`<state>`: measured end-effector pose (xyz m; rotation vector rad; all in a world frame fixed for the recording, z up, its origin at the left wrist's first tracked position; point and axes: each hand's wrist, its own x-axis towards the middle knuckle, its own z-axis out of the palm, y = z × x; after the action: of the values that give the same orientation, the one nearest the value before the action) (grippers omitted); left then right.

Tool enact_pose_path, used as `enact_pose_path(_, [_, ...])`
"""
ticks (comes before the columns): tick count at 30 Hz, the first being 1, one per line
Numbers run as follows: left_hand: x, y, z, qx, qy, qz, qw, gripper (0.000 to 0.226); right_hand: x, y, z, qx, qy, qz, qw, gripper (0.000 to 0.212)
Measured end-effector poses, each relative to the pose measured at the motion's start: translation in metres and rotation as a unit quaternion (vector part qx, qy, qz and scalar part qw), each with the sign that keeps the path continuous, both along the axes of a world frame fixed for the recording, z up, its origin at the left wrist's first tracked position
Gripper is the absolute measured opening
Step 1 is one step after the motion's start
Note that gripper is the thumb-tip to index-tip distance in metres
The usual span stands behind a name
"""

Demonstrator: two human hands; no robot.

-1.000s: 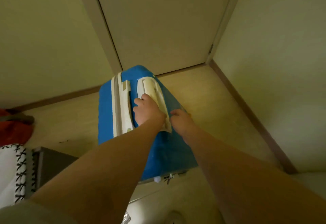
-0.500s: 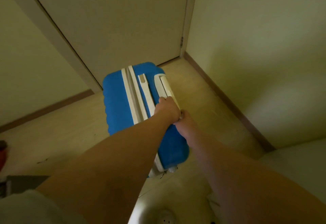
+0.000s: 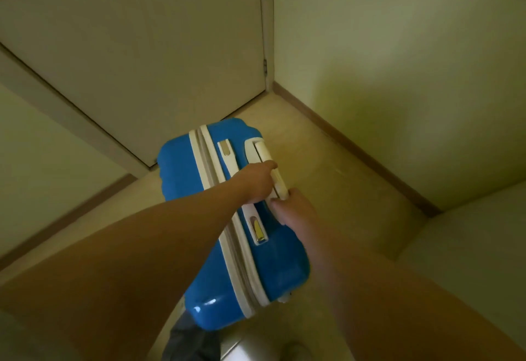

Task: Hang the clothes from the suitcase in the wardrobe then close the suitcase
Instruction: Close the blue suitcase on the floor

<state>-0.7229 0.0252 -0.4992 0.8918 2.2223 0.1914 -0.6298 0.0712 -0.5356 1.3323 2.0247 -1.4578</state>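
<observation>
By the closed door, near the room's corner. Head view, the only one.

Item: suitcase [image 3: 233,232], blue hard shell with a pale seam running its length. It stands upright on the floor [image 3: 341,190], just short of the door [image 3: 142,47] and apart from the wall [image 3: 398,76] to the right. Both halves meet along the seam with no gap showing, and no clothes are in sight. Judged: the hanging and the closing are done or nearly so, and the case is held upright to be steadied or shifted.

Item: handle [image 3: 264,153], pale, set along the upturned face toward its right edge. A thinner grip [image 3: 231,163] with metal ends lies beside it. The left wrist passes over its middle; whether they touch cannot be told.

Item: left hand [image 3: 257,182]. The arm is stretched nearly straight from the lower left and crosses the seam. The fingers are wrapped over the handle's far side near its middle. Likely reason: this is the firmest hold for keeping a standing case from tipping.

Item: right hand [image 3: 296,208]. The arm comes straight from the lower right, and the hand sits just beside the left at the handle's near end, thumb on the blue shell. The fingers pass over the edge out of sight, so I cannot tell whether they clamp the handle or only brace the case.
</observation>
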Motion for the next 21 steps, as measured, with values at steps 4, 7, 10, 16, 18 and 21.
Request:
enact_pose_path(4, [-0.034, -0.013, 0.000, 0.012, 0.006, -0.118, 0.993, 0.049, -0.021, -0.003, -0.004, 0.034, -0.021, -0.033, 0.999, 0.037])
enact_pose_path(7, [-0.054, -0.021, 0.000, 0.048, -0.016, -0.222, 0.974, 0.058, -0.033, -0.013, 0.000, 0.074, -0.065, -0.057, 0.994, 0.043])
enact_pose_path(10, [-0.064, -0.033, -0.004, 0.059, 0.019, -0.390, 0.919, 0.079, -0.041, -0.035, 0.014, 0.160, -0.125, -0.109, 0.973, 0.038])
enact_pose_path(16, [-0.102, -0.072, -0.017, 0.047, 0.148, -0.552, 0.819, 0.093, -0.048, -0.100, 0.022, 0.296, -0.134, -0.211, 0.922, 0.042])
enact_pose_path(18, [-0.102, -0.077, -0.018, 0.046, 0.149, -0.545, 0.824, 0.101, -0.048, -0.112, 0.024, 0.284, -0.136, -0.226, 0.922, 0.049])
enact_pose_path(21, [-0.099, -0.077, -0.018, 0.006, 0.143, -0.554, 0.820, 0.119, -0.050, -0.131, 0.026, 0.228, -0.155, -0.154, 0.949, 0.076])
